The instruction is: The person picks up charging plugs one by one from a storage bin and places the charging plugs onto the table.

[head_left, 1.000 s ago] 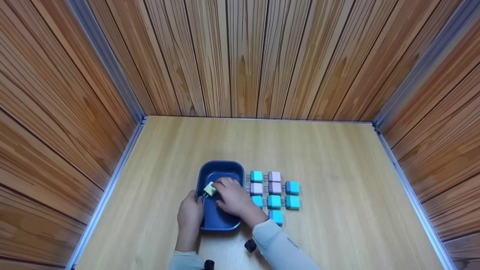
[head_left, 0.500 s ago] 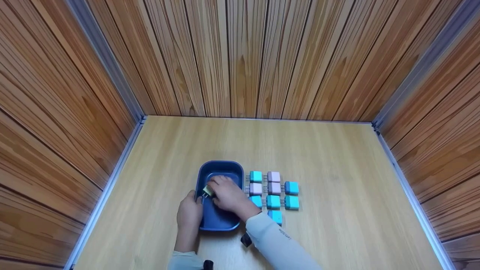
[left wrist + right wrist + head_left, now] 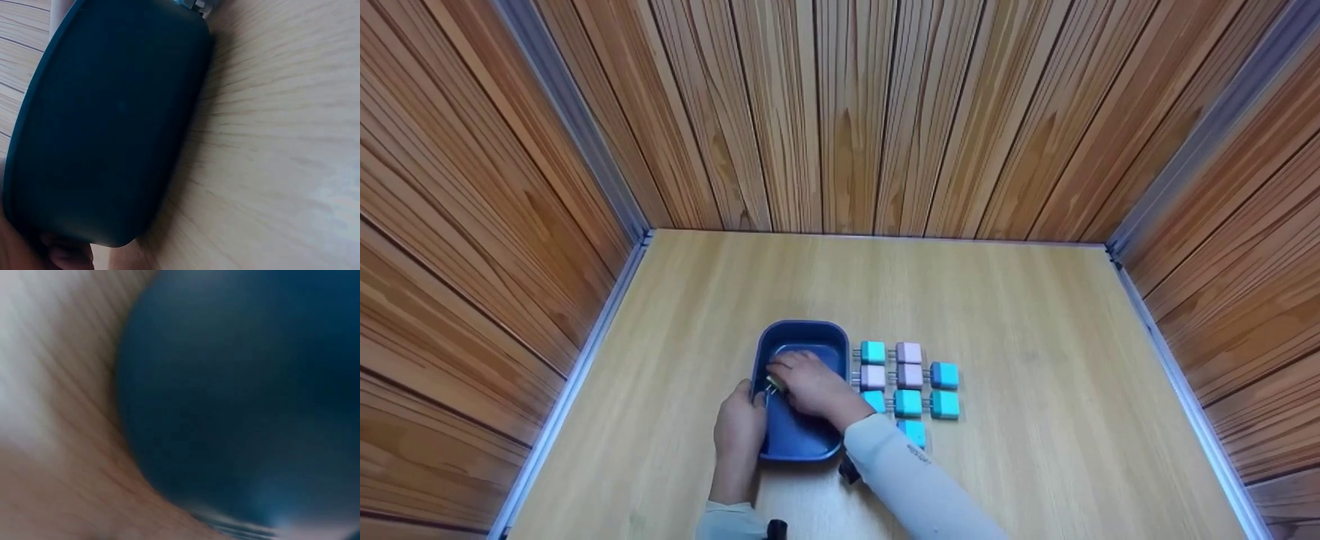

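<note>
A deep blue plastic tray (image 3: 802,447) stands on the table, its outer wall (image 3: 112,124) filling much of the left wrist view. My left hand (image 3: 740,424) grips its left rim, thumb over the edge; some fingers (image 3: 70,253) show under the rim in the left wrist view. Inside the tray my right hand (image 3: 810,384) pinches a pale yellow plug (image 3: 775,383) with metal prongs that point toward the left wall. Most of that plug is hidden under the fingers. The right wrist view is blurred and shows mainly the tray's outside (image 3: 225,394).
Right of the tray lie several two-prong plugs in rough columns, prongs to the left: turquoise ones such as this plug (image 3: 944,405) and lilac ones such as this plug (image 3: 908,352). My right forearm partly covers the nearest. Wood-panelled walls (image 3: 847,112) enclose the table.
My right hand has shifted slightly left over the yellow plug, covering more of it, and the forearm has moved left too. The left hand and tray have stayed put.
</note>
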### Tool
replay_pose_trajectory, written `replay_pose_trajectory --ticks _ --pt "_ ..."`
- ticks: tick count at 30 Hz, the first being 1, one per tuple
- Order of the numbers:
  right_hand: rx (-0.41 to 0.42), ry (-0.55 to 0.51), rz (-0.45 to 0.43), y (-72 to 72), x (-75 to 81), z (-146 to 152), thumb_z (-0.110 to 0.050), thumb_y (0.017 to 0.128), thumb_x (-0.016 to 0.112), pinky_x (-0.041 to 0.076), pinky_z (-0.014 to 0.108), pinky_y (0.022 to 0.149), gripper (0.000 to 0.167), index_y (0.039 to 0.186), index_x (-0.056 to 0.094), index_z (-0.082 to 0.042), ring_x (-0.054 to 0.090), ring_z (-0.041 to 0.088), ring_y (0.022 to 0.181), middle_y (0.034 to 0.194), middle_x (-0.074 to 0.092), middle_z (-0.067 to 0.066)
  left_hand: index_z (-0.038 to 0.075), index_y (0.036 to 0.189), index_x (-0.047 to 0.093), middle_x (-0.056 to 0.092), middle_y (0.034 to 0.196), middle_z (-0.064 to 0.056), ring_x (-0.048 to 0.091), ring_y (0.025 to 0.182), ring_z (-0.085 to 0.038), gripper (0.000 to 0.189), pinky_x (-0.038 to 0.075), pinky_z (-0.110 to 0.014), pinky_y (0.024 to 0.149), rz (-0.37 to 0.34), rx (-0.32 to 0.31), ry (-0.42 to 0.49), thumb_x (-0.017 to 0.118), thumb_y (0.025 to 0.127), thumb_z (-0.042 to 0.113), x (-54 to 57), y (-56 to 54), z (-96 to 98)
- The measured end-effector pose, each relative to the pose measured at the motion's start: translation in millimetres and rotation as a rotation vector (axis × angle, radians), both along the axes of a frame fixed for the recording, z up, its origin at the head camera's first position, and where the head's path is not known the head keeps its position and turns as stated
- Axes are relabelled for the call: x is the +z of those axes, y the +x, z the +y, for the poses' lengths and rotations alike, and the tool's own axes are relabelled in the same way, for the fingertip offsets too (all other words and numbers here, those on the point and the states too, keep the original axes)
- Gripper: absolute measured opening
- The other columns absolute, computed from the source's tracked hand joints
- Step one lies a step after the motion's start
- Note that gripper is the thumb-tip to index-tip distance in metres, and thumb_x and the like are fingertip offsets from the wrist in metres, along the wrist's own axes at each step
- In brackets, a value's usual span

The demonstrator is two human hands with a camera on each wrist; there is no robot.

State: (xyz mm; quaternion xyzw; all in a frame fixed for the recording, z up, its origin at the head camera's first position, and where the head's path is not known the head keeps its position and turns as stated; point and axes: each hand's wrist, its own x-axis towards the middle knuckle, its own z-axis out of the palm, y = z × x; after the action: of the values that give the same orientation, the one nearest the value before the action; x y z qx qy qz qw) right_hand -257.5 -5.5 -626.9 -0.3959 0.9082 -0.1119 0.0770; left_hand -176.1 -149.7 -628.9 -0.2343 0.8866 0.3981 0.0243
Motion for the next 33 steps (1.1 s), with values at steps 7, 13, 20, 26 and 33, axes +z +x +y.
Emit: replay_pose_trajectory --ticks 7,13,20,26,33 --pt "0.045 -0.022 0.119 -1.6 -4.3 -3.3 -0.021 0.108 0.05 0.037 0.039 0.117 0.037 0.143 0.058 -0.015 0.051 0.018 0.137 0.142 0.059 0.0 0.011 0.098 0.061 0.057 0.076 -0.005 0.055 0.069 -0.023 0.01 0.036 -0.035 0.056 0.01 -0.001 -0.039 0.057 0.103 0.018 0.3 -0.3 -0.8" --pt "0.025 -0.012 0.079 -3.2 -4.5 -4.2 -0.02 0.104 0.057 0.038 0.038 0.116 0.037 0.14 0.059 -0.014 0.053 0.02 0.134 0.139 0.059 0.003 0.01 0.097 0.06 0.056 0.076 -0.006 0.053 0.068 -0.024 0.011 0.035 -0.035 0.055 0.004 -0.007 -0.039 0.057 0.103 0.019 1.5 -0.2 -0.6" --pt "-0.008 -0.03 0.026 -5.5 -3.8 -2.9 -0.025 0.102 0.064 0.042 0.038 0.112 0.035 0.135 0.062 -0.015 0.055 0.02 0.128 0.134 0.06 0.003 0.01 0.102 0.06 0.053 0.079 -0.006 0.052 0.071 -0.023 0.01 0.036 -0.036 0.057 -0.05 -0.004 -0.019 0.056 0.104 0.019 3.4 -3.2 -0.5" --pt "-0.034 -0.062 -0.024 -3.6 1.9 -1.8 -0.027 0.098 0.07 0.048 0.035 0.105 0.033 0.13 0.064 -0.019 0.058 0.015 0.117 0.125 0.061 -0.002 0.01 0.105 0.061 0.056 0.082 -0.007 0.053 0.073 -0.024 0.011 0.037 -0.036 0.059 -0.041 -0.015 -0.038 0.055 0.104 0.019 3.4 -5.3 -2.4" --pt "-0.059 -0.053 -0.038 1.6 9.4 1.8 -0.03 0.096 0.073 0.051 0.035 0.101 0.034 0.127 0.065 -0.019 0.058 0.014 0.112 0.122 0.062 -0.002 0.011 0.103 0.061 0.054 0.079 -0.006 0.054 0.071 -0.023 0.011 0.039 -0.035 0.058 -0.07 -0.012 -0.024 0.055 0.105 0.02 3.0 -5.6 -0.7"
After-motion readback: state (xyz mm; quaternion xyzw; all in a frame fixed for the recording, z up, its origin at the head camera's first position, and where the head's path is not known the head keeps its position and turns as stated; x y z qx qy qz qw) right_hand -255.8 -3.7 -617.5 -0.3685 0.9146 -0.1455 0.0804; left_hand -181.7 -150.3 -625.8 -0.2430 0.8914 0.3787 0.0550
